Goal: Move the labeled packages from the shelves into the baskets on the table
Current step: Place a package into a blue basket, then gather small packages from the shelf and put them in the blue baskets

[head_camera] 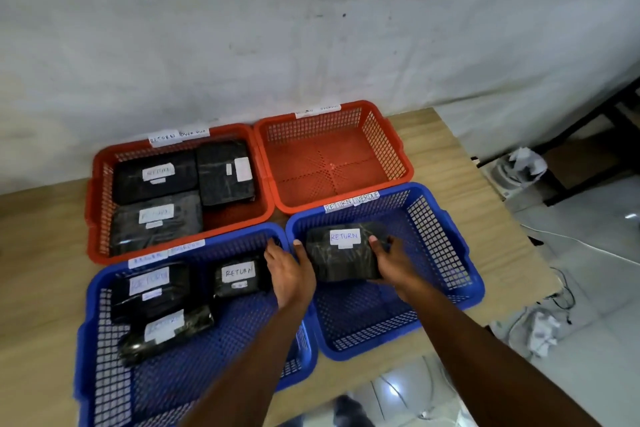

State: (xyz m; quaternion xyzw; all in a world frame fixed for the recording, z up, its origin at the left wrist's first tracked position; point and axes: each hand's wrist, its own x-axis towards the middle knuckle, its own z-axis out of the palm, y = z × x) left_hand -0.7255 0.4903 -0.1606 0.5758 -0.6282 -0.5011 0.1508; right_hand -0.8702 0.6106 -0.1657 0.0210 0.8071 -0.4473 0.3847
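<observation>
Two hands beside one package

Inside front-right blue basket: black RETURN-labelled package, gripped at right edge by right hand, left hand against left edge, grip unclear; left of basket, second blue basket; behind, red basket.

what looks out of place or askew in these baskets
One package in the near-left blue basket lies askew, tilted over the near edge of its neighbour, while the rest lie roughly square. The far-right red basket holds no package. No spill or damage shows.
</observation>
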